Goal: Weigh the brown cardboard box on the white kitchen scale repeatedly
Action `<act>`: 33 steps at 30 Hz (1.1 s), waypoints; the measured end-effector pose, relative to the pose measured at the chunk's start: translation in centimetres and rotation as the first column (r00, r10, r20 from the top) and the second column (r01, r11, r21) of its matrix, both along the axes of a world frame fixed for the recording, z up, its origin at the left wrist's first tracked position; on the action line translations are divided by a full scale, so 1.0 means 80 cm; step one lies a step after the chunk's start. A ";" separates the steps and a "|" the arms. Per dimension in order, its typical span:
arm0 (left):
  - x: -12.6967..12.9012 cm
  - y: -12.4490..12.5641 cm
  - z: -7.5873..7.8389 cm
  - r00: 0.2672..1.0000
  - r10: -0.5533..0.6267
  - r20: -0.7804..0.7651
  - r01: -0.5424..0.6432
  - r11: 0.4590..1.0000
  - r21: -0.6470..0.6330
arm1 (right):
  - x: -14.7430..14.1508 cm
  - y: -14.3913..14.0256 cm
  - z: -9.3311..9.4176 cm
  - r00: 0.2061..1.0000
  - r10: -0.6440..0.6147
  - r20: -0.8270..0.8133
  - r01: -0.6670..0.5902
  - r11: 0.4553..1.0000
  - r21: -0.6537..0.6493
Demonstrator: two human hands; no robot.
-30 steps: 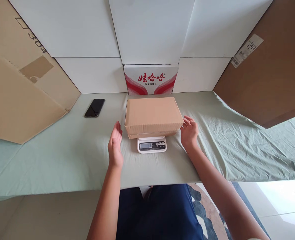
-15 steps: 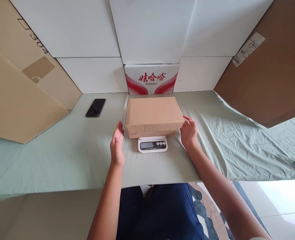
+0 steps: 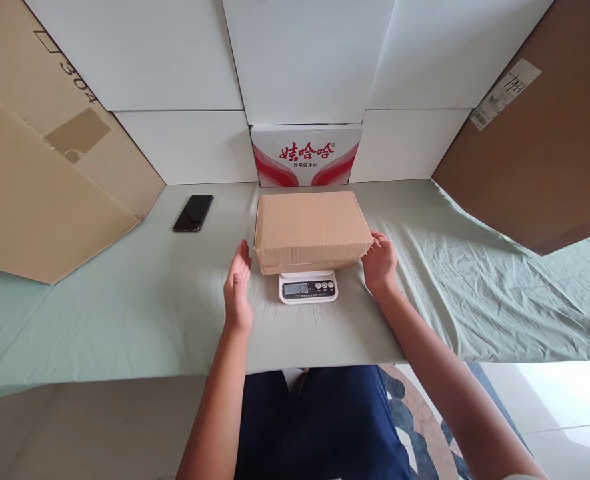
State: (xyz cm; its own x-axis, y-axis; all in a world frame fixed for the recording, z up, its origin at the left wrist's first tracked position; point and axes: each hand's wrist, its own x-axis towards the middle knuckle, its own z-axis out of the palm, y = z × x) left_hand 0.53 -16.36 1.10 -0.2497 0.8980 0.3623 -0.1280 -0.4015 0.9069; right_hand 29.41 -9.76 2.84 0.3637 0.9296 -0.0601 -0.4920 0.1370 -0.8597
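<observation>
A closed brown cardboard box [image 3: 312, 227] rests on a small white digital scale [image 3: 307, 287], whose display shows digits. My left hand [image 3: 237, 287] is open, palm facing the box's left side, a short gap away. My right hand [image 3: 381, 263] is open with its fingers at the box's right lower edge, touching or nearly touching it. Neither hand holds anything.
The table is covered with a pale green cloth [image 3: 125, 313], wrinkled on the right. A black phone [image 3: 193, 213] lies at the back left. A red-and-white carton [image 3: 306, 155] stands behind the box. Large cardboard sheets [image 3: 35, 173] lean at both sides, with white panels behind.
Both hands have drifted slightly toward the box's sides. The box and scale have stayed put; the view shifted a little.
</observation>
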 end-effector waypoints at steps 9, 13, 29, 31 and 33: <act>0.002 -0.002 0.003 1.000 -0.007 -0.024 0.007 1.000 -0.001 | -0.004 -0.001 0.004 0.999 0.005 0.050 -0.005 1.000 -0.007; 0.004 -0.003 0.004 0.999 -0.017 -0.040 0.016 1.000 -0.025 | -0.007 -0.004 -0.001 0.979 -0.026 0.204 0.017 0.999 0.044; 0.004 -0.005 0.001 0.998 -0.032 -0.046 0.031 0.999 -0.035 | -0.007 -0.007 -0.013 0.921 -0.055 0.385 0.016 0.995 0.103; 0.004 -0.005 0.001 0.999 -0.029 -0.045 0.027 0.999 -0.036 | -0.007 -0.007 -0.014 0.925 -0.047 0.378 0.011 0.995 0.097; 0.004 -0.005 0.001 0.998 -0.026 -0.049 0.024 0.999 -0.040 | -0.007 -0.007 -0.014 0.928 -0.043 0.371 0.009 0.996 0.093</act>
